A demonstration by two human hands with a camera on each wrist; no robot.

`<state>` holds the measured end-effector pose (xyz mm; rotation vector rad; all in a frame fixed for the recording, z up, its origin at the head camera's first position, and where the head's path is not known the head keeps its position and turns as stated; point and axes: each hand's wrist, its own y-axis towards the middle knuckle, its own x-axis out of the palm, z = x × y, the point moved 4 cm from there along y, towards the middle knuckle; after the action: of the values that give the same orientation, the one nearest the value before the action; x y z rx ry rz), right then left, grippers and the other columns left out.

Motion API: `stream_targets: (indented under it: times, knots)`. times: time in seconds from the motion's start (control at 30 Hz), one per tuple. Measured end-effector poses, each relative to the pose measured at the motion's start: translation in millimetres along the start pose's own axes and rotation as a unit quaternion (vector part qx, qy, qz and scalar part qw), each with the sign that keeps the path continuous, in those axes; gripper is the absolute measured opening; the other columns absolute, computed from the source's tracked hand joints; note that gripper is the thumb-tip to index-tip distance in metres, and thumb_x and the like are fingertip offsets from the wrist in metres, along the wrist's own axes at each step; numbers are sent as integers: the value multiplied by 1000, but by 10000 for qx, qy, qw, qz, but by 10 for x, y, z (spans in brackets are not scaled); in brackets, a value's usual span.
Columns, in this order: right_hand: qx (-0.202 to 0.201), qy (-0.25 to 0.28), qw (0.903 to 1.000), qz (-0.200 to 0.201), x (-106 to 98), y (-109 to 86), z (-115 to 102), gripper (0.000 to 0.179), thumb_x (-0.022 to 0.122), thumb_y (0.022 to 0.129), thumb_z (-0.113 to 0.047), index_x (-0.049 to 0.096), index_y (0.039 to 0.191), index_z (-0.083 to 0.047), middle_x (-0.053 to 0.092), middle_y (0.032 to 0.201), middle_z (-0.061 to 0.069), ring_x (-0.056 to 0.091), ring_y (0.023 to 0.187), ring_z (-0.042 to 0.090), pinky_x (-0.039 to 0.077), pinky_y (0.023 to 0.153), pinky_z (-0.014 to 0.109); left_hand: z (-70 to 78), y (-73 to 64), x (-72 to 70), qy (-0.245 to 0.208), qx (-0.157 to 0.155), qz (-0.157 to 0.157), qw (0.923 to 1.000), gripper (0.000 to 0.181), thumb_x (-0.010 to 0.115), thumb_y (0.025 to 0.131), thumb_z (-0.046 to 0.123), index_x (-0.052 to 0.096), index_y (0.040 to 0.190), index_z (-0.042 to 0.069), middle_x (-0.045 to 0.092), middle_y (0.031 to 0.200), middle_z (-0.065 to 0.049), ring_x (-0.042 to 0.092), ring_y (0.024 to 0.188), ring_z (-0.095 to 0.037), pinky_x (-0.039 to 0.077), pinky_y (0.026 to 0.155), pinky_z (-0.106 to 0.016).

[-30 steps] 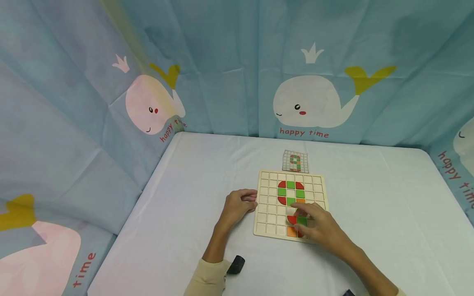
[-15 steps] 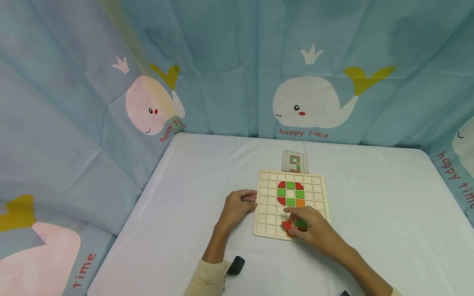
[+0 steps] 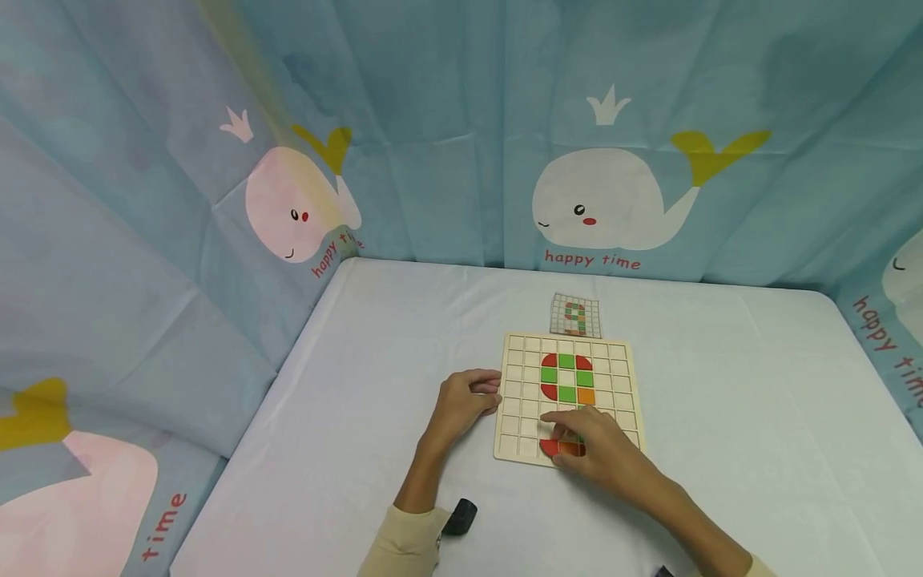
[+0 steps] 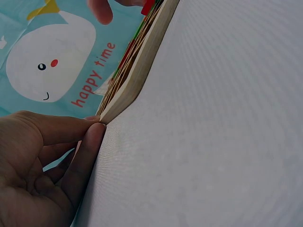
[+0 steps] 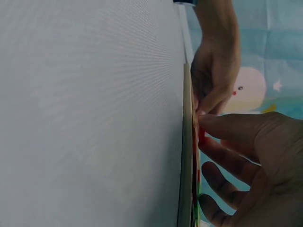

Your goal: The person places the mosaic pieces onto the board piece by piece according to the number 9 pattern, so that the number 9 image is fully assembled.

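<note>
A wooden grid board (image 3: 513, 407) lies on the white table, with red, green and orange tiles set in its squares. My left hand (image 3: 464, 403) holds the board's left edge; in the left wrist view its thumb and forefinger pinch the wooden rim (image 4: 137, 85). Over the board's lower middle, my right hand (image 3: 604, 449) pinches a red quarter-round tile (image 3: 548, 447) between thumb and finger. That tile is at a square left of an orange tile (image 3: 572, 449). In the right wrist view the red tile (image 5: 202, 134) shows at the board's surface. My right hand hides the board's lower right part.
A small pattern card (image 3: 575, 316) with a coloured grid lies just behind the board. White cloth covers the table (image 3: 389, 353). A blue curtain (image 3: 447, 200) printed with whales stands along the back and sides. A black strap piece (image 3: 460, 517) is at my left wrist.
My right hand has moved left and toward me, picking up the red tile from above the orange one and bringing it down to the orange tile's left. My left hand has stayed put.
</note>
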<state>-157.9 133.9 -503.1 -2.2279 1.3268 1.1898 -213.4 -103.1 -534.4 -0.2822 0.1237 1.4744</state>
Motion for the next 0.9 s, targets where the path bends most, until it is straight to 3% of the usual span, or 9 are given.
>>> stream_targets:
  times: [0.37, 0.9]
  knots:
    - [-37, -507, 9987, 22, 32, 12, -33, 45, 93, 80, -10, 77, 121, -17, 71, 97, -15, 59, 95, 8, 50, 84, 36, -9, 0, -6, 34, 56, -16, 10000, 38, 76, 89, -4, 74, 127, 0, 78, 112, -10, 75, 98, -17, 65, 75, -25]
    - [156, -422, 9990, 45, 25, 11, -16, 45, 92, 81, -11, 76, 123, -18, 69, 97, -15, 57, 94, 7, 49, 84, 34, -4, 10, 3, -42, -3, -43, 10000, 39, 76, 89, -4, 74, 128, -1, 77, 112, -11, 76, 97, -17, 65, 75, -26]
